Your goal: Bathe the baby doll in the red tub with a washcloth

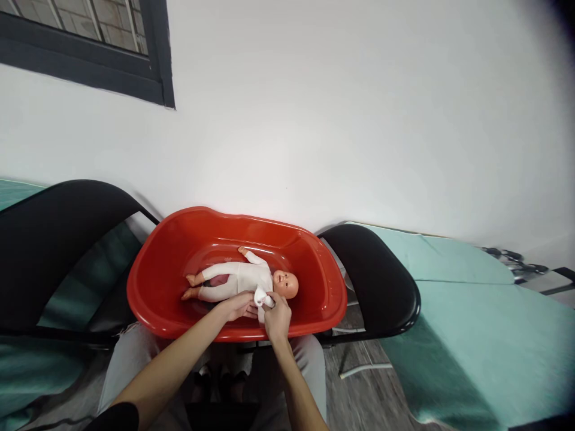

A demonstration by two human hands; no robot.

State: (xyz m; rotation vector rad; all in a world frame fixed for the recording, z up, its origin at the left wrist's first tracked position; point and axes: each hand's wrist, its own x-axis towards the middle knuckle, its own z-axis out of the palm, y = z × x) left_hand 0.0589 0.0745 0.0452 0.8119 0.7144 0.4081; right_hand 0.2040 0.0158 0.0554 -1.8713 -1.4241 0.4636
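A baby doll (251,275) in a white suit lies on its back in a red baby bathtub (148,287), head to the right, bare feet to the left. My right hand (278,314) is closed on a small white cloth (260,296) with a pinkish mark, beside the doll's chin and near shoulder. My left hand (238,306) is at the doll's near side, fingers stretched toward the cloth and the near sleeve. Whether those fingers touch the cloth is hard to see. The doll's near hand is hidden by the cloth and my right hand.
Black chairs stand close on the left (63,233) and right (377,278) of the tub. Green-covered surfaces (485,335) extend on both sides. A white wall (314,120) rises behind the tub, with a dark window frame (157,60) at upper left. My legs are beneath the tub's front edge.
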